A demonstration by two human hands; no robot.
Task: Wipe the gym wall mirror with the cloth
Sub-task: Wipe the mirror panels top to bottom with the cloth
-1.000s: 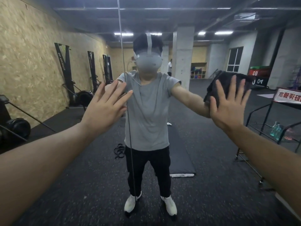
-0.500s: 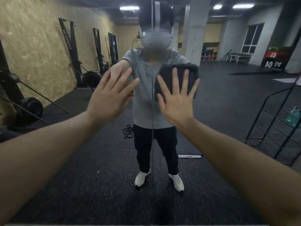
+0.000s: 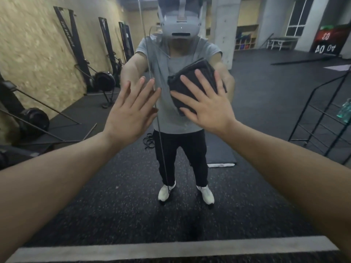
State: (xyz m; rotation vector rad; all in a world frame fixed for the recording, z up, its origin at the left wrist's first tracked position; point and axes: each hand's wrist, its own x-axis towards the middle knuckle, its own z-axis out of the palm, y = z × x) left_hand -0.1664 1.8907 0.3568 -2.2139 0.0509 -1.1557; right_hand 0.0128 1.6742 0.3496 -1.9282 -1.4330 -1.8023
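The wall mirror fills the view and reflects me and the gym. A vertical seam between two mirror panels runs down just left of centre. A folded dark grey cloth lies flat on the glass at chest height, right of the seam. My right hand presses on the cloth with straight, spread fingers. My left hand is flat against the glass beside the seam, fingers straight, holding nothing.
A grey ledge runs along the mirror's bottom edge. Reflected in the glass are ski machines along a wooden wall at left, a black metal rack with a green bottle at right, and a floor mat.
My right hand has slid the cloth from the upper right to the middle and then down to chest height. My view has tilted down, so the ledge now shows. My left hand stays on the glass.
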